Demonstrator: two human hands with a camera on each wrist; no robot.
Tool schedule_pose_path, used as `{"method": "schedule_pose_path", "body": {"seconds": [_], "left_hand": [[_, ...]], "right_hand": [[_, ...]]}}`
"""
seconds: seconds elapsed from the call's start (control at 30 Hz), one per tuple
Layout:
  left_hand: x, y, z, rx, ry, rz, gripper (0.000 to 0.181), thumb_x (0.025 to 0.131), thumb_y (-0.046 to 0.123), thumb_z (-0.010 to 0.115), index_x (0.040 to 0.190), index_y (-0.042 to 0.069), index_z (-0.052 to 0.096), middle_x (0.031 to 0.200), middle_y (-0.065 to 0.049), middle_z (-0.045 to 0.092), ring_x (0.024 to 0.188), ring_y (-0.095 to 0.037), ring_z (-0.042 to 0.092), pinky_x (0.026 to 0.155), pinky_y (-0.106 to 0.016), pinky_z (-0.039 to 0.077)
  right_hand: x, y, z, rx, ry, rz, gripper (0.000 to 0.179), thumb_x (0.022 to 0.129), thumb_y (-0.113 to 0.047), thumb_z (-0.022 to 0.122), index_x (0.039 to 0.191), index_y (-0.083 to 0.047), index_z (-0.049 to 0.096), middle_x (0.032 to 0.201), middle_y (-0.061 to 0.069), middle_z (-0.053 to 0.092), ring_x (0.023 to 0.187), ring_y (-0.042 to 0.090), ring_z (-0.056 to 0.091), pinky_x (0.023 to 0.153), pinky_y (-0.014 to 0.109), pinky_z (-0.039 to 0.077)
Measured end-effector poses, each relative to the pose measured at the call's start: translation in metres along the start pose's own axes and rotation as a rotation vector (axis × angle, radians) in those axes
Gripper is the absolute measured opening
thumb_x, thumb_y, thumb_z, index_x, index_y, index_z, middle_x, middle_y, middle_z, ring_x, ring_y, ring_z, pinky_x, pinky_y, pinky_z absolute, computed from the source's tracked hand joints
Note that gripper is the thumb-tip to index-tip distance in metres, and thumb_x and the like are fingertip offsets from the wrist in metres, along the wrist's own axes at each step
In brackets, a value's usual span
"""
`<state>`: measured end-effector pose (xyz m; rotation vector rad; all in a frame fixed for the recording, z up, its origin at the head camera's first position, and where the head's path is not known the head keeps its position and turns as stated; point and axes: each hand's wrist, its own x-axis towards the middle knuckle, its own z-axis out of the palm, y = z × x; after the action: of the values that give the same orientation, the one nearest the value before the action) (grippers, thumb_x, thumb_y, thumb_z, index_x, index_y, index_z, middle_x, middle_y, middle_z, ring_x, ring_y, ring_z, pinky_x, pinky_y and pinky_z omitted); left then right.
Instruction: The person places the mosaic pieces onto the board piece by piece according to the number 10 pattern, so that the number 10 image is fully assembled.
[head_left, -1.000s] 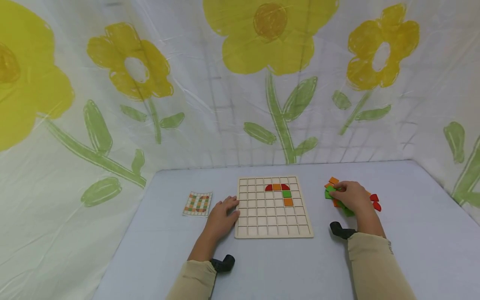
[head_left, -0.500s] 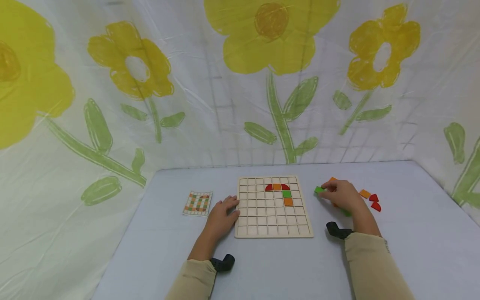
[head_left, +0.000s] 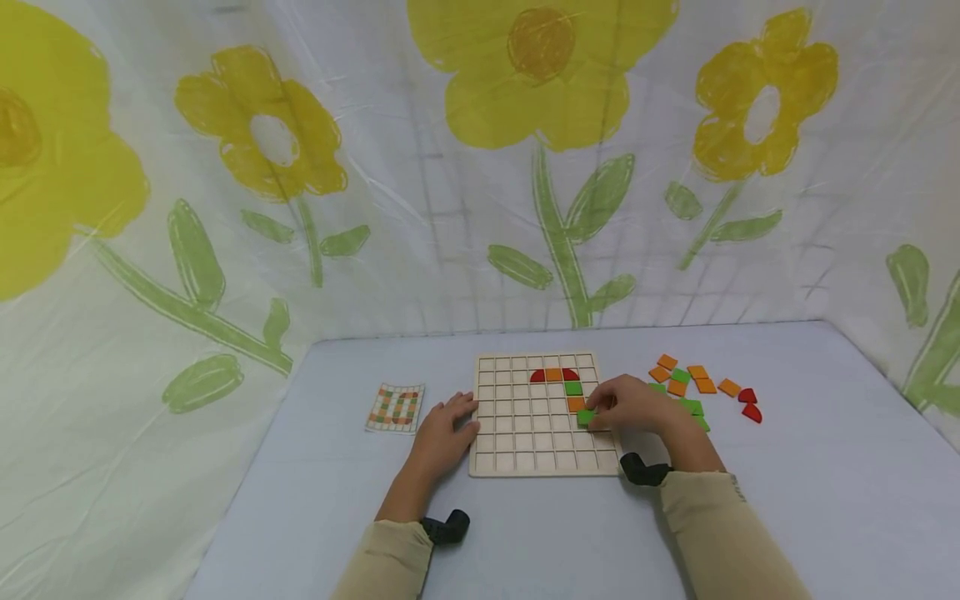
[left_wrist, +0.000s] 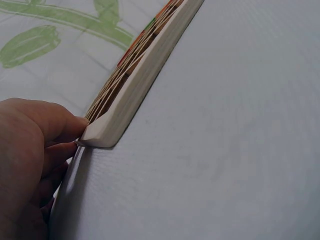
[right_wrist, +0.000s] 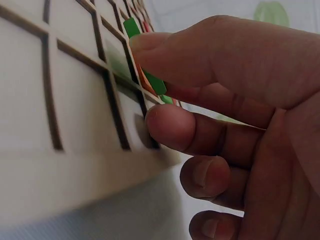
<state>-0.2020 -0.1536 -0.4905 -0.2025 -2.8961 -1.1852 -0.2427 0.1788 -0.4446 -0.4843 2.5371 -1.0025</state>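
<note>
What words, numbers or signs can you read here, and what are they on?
None that I can read.
Right sleeve: small marks near the cuff, too small to tell if they are letters.
Patterned card: a coloured grid; any print is too small to read.
Wooden board and green piece: no writing shows.

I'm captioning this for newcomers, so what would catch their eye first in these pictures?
Probably the large yellow flower at the top middle of the white sheet behind the white table. Next comes the pale wooden grid board on the table, where the right hand pinches a green square tile over the right side. Loose flat orange, green and red pieces lie further right.
</note>
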Motion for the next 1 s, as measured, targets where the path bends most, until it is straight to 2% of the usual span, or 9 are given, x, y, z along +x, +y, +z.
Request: {"method": "schedule_pose_path", "body": {"seconds": [0.4,0.83,1.0], "left_hand": [[-0.0007,0.0006,0.0006,-0.002,0.007,0.002,0.039,0.095,0.023,0.063,0.132,0.010,0.063,0.147,-0.002,0.052,0.143,-0.024,0.040,0.123,-0.047,0.023],[-0.0009,0.0011,0.0010,-0.013,0.013,-0.005,0.039,0.095,0.024,0.064,0.132,0.011,0.063,0.147,-0.001,0.052,0.143,-0.024,0.040,0.123,-0.047,0.023],[-0.0005,0.0001,0.0008,-0.018,0.006,-0.011,0.040,0.095,0.024,0.063,0.133,0.011,0.063,0.148,0.000,0.051,0.144,-0.023,0.039,0.124,-0.047,0.022]], "right_hand": [[0.0039,-0.0044,0.0070,-0.033,0.000,-0.031,0.021,0.079,-0.018,0.081,0.096,-0.010,0.072,0.074,0.000,0.059,0.070,0.016,0.052,0.062,0.029,0.044],[0.0062,-0.0021,0.0103,-0.060,0.033,-0.003,0.016,0.079,-0.020,0.081,0.091,-0.014,0.072,0.073,0.000,0.058,0.070,0.016,0.051,0.061,0.028,0.043],[0.0029,0.0038,0.0017,-0.074,0.087,0.038,0.015,0.082,-0.023,0.077,0.094,-0.016,0.071,0.076,0.000,0.059,0.070,0.016,0.052,0.060,0.028,0.043]]}}
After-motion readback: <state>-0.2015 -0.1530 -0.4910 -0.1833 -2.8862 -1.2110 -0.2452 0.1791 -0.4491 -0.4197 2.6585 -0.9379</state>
